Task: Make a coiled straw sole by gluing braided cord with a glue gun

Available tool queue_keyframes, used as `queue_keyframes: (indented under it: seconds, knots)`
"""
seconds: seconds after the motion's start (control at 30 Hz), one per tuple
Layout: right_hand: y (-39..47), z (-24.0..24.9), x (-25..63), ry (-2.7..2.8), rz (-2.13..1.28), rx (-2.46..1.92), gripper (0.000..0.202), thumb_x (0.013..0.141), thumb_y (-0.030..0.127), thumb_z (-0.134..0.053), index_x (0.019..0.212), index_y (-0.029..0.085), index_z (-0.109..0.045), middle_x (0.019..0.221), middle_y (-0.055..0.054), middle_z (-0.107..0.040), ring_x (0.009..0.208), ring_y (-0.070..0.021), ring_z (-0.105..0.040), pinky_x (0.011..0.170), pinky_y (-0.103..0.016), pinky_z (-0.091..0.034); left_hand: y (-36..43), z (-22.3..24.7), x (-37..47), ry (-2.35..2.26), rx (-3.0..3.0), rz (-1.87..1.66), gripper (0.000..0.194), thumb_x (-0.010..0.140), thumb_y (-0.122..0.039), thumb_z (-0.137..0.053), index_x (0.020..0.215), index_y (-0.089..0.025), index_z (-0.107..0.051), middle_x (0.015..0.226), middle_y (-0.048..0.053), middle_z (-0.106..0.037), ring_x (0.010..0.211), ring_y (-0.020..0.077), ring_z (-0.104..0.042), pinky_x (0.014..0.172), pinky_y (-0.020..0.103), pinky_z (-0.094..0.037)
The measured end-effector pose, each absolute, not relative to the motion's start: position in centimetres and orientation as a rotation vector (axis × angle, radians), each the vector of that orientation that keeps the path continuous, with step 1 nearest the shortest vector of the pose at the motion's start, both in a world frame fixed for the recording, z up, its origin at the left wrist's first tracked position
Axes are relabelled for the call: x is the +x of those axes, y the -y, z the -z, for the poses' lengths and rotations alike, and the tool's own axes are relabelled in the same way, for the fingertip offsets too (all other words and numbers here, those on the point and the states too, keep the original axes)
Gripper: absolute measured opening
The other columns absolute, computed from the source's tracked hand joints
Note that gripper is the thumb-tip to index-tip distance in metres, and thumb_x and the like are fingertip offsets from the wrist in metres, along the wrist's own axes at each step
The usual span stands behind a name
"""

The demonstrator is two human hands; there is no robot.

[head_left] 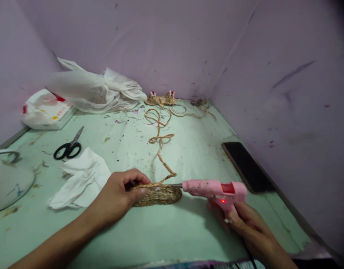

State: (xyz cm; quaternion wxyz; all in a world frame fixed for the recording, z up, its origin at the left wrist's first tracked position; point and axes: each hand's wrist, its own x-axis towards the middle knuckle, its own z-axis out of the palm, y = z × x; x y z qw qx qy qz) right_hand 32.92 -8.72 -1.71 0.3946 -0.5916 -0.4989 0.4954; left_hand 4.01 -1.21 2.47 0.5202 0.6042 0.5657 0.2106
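Note:
A flat oval piece of coiled braided straw [160, 196] lies on the green tabletop near the front. My left hand [123, 192] pinches its left end, together with a braided cord [163, 160] that runs along its back edge and winds away across the table. My right hand [247, 224] is wrapped round the handle of a pink glue gun [205, 188] with a lit red light. The gun's metal nozzle points left and is at the back right edge of the straw piece. Whether the tip touches it, I cannot tell.
White crumpled tissue [86, 177] and black-handled scissors [69, 145] lie left. A white lamp-like object [11, 183] stands far left, a phone [247, 166] right. Behind are a tissue pack [47, 110], plastic bag [96, 89], finished-looking straw piece [160, 100] and wire ring [178, 109].

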Motion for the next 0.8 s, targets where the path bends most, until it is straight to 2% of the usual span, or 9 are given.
queue_keyframes:
  seconds: [0.1,0.33,0.8]
  knots:
    - [8.64,1.83,33.04,1.238,-1.267,-1.475,0.035,0.078,0.050,-0.060,0.098,0.022,-0.068,0.062,0.000,-0.053,0.058,-0.0144,-0.047,0.051,-0.023,-0.043,1.25,-2.32,3.87,-1.361,1.464,-0.505,0.020,0.068,-0.034,-0.056,0.076,-0.017,-0.063,0.067,0.000,-0.059,0.064,0.0141,-0.049,0.059,0.026,-0.035]
    - [8.66,2.48,33.72,1.246,-1.277,-1.482,0.033,0.077,0.050,-0.061,0.093,0.021,-0.068,0.067,-0.001,-0.054,0.060,-0.0140,-0.048,0.054,-0.024,-0.043,0.98,-1.83,3.67,-1.355,1.509,-0.489,0.020,0.071,-0.035,-0.056,0.079,-0.018,-0.063,0.070,0.000,-0.060,0.066,0.0146,-0.050,0.061,0.027,-0.036]
    - [8.16,2.14,33.77,1.413,-1.277,-1.363,0.026,0.084,0.046,-0.054,0.089,0.023,-0.065,0.067,0.000,-0.051,0.057,-0.0122,-0.044,0.050,-0.022,-0.039,1.14,-2.17,3.78,-1.362,1.494,-0.500,0.018,0.070,-0.036,-0.059,0.077,-0.019,-0.063,0.069,-0.001,-0.060,0.067,0.0148,-0.051,0.061,0.026,-0.037]
